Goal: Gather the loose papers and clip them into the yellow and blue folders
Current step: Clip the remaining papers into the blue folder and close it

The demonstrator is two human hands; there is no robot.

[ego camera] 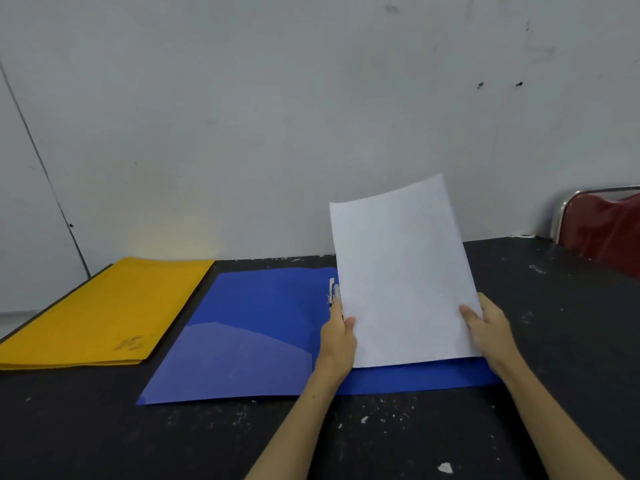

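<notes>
A blue folder lies open on the black table, its metal clip near the spine. Over its right half I hold a stack of white papers upright, bottom edge resting on the folder. My left hand grips the stack's lower left edge, thumb on the front. My right hand grips the lower right edge the same way. A closed yellow folder lies flat at the table's left.
The black table is speckled with white paint flecks and a paper scrap near the front edge. A grey wall stands right behind it. A red chair with a metal frame is at the far right.
</notes>
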